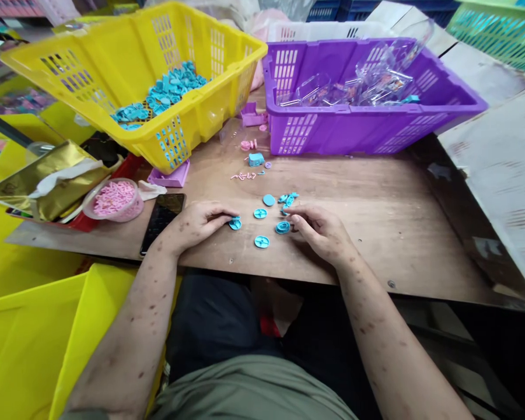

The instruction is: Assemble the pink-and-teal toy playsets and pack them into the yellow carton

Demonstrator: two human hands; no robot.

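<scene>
My left hand [201, 226] rests at the table's near edge, thumb and forefinger pinched on a small round blue plastic part [235, 224]. Across from it, my right hand [320, 228] has its thumb and forefinger close together at a small blue plastic piece [285, 209]; the fingertips partly cover it. Just below those fingertips sits an oval blue part [282, 227] that looks stacked. Between my hands lie a ribbed blue disc [260, 214], another ribbed blue disc [262, 241] and a smooth blue disc [268, 200]. More blue pieces [291, 198] are heaped beyond my right fingertips.
A yellow basket [210, 125] of blue parts and a purple basket [359, 131] of clear packaging stand behind. Pink bits [245, 175] and a blue block [256, 159] lie mid-table. Left are a phone [161, 219] and a tub [133, 214] of pink pieces; cardboard [499, 157] borders the right.
</scene>
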